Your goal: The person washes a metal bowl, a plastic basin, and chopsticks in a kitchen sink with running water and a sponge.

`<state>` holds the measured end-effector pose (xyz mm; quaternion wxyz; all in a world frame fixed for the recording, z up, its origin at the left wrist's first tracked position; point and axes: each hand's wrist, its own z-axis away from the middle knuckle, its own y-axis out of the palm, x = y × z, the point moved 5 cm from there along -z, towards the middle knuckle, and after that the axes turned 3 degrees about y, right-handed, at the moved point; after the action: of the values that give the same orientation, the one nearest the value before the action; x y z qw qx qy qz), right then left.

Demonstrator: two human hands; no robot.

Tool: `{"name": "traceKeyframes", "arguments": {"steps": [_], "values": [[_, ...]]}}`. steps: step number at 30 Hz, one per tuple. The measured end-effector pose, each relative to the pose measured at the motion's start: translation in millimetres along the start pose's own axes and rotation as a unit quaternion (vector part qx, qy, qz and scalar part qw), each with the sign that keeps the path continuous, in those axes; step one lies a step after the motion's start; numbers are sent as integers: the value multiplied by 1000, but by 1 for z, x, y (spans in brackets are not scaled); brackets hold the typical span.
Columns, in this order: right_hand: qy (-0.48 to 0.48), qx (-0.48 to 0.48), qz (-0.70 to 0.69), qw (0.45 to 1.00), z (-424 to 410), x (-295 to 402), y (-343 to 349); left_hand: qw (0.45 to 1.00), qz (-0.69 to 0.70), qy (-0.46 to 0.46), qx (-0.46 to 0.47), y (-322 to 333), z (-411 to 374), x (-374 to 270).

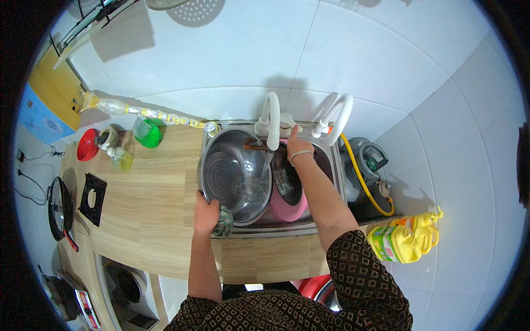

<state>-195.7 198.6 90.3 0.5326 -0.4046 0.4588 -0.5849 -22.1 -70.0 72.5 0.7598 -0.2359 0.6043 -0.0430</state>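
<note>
My left hand (206, 213) grips the near left rim of a large metal basin (223, 173) in the sink, with a green-grey scouring pad (224, 222) under its fingers. Water runs from a white curved faucet (273, 120) into the basin. My right hand (299, 145) reaches over the right bowl with a finger at the faucet's white base handle (290, 121). Beneath it, a dark pan or lid (288, 182) leans in a pink plastic basin (285, 212). A brown stick-like utensil (256, 147) lies across the basin's back edge.
A second white faucet (341, 118) stands behind the right bowl. Right of the sink are a gas cylinder (364, 151) with a yellow hose (357, 176) and yellow jugs (403, 244). On the wooden counter (165, 207) stand a green bowl (152, 134), a soap bottle (121, 158) and a red bowl (87, 145).
</note>
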Motion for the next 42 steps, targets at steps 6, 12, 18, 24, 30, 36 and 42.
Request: {"name": "traceKeyframes", "arguments": {"steps": [6,12,18,24,30,36,42], "values": [[12,18,4,1000,-17,-17,18,997,-65,-34,-16,5,2,-7],[31,-23,41,998,-5,-17,28,948,-316,40,-23,7,12,-35],[17,-122,16,992,20,-4,15,937,-339,81,-28,-8,15,-60],[-14,-204,93,975,58,12,-5,936,-332,116,-20,-17,14,-71],[-58,-132,105,984,100,25,-28,933,-347,100,-3,-31,14,-85],[-66,-228,212,948,127,30,-36,930,-346,121,3,-36,9,-81],[-69,-190,173,964,152,43,-53,905,-382,188,-11,-38,10,-79]]}}
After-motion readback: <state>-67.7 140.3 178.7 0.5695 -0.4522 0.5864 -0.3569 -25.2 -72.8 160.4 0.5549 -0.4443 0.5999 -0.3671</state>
